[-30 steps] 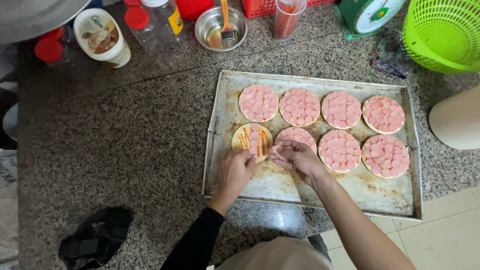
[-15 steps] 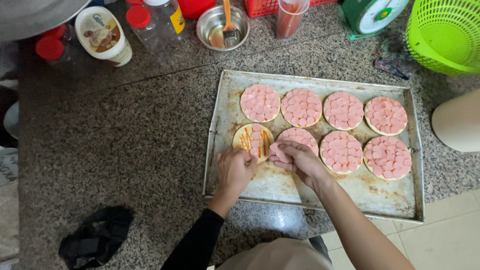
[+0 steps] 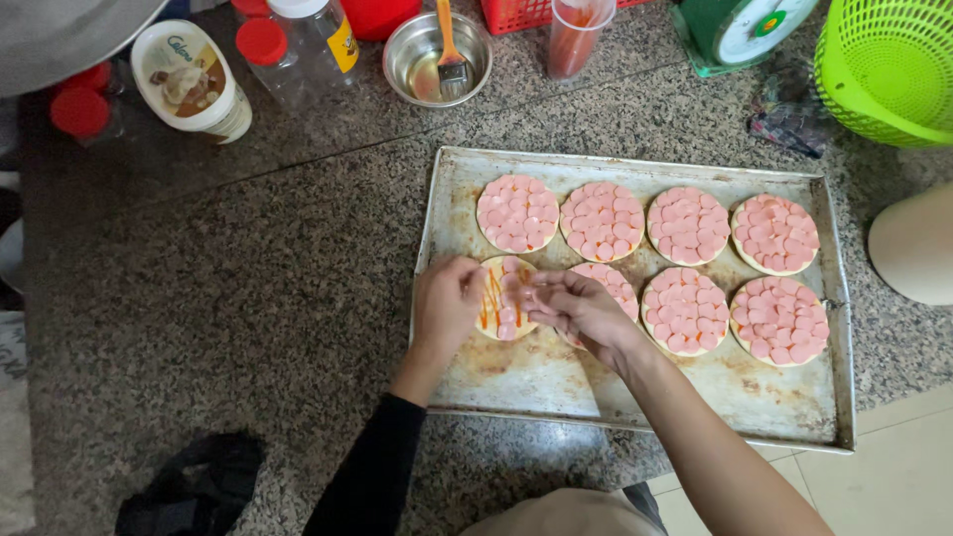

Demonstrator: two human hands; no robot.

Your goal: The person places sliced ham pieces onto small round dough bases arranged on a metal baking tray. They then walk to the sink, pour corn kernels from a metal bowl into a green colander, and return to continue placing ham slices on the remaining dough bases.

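Note:
A worn metal baking tray [image 3: 556,382] lies on a speckled granite counter. It carries several small round dough bases topped with pink sausage slices [image 3: 687,226]. The front-left base [image 3: 503,298] shows orange and yellow sauce stripes and only some slices. My left hand [image 3: 447,308] rests at that base's left edge, fingers curled against it. My right hand [image 3: 578,308] hovers over its right side, fingertips pinched together over what looks like a pink slice, and covers part of the neighbouring base.
Behind the tray stand a steel bowl with an orange-handled brush [image 3: 440,55], a clear cup [image 3: 576,35], bottles with red caps [image 3: 266,45] and a white tub [image 3: 191,84]. A green basket [image 3: 888,65] and green scale [image 3: 745,35] sit far right.
Both hands have shifted slightly left over the striped base, and more pink slices now lie on it. The tray has not moved.

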